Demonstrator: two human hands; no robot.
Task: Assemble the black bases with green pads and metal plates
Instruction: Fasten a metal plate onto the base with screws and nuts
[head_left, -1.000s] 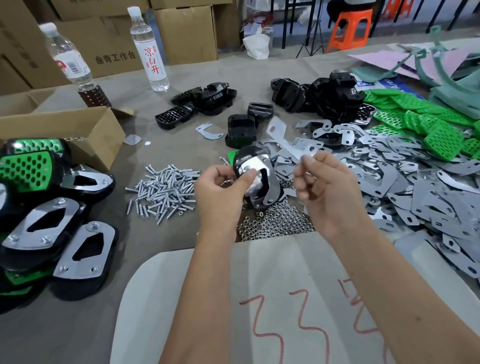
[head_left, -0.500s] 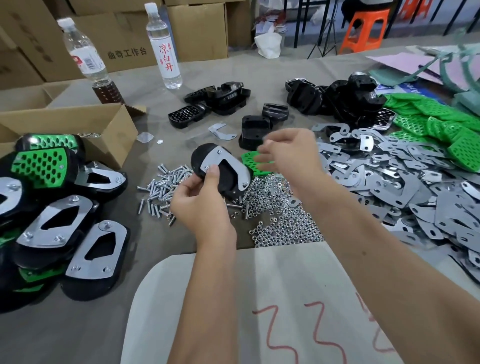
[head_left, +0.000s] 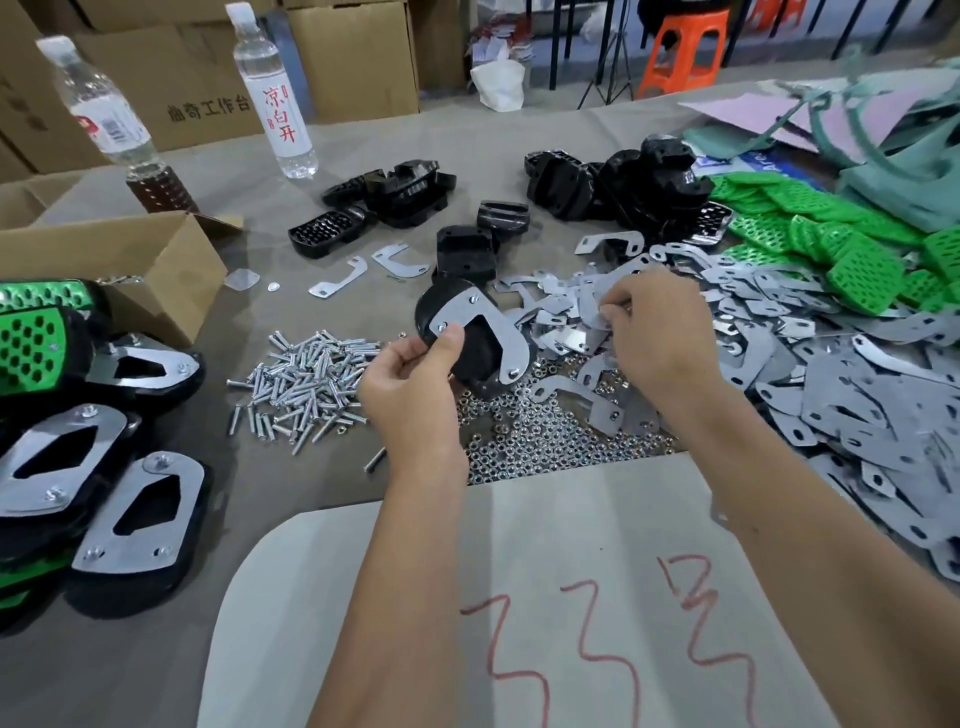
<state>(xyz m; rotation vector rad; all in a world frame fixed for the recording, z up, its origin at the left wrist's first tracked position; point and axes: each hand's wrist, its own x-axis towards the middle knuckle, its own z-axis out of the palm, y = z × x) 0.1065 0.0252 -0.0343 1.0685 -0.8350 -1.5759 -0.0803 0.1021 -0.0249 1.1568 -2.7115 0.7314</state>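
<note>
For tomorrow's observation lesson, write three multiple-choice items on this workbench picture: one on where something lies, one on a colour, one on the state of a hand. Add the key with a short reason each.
1. Where does the pile of screws lie?
A. left of the left hand
B. inside the cardboard box
C. on the orange stool

2. What colour are the perforated pads heaped at the far right?
A. red
B. green
C. white

3. What is the left hand doing?
A. resting flat on the table
B. holding a water bottle
C. holding a black base with a metal plate on it

Key:
1 A, the screws lie loose on the table beside that hand.
2 B, the heap is bright green.
3 C, its thumb presses the metal plate on the black base, while the right hand pinches a plate in the loose plates.
</note>
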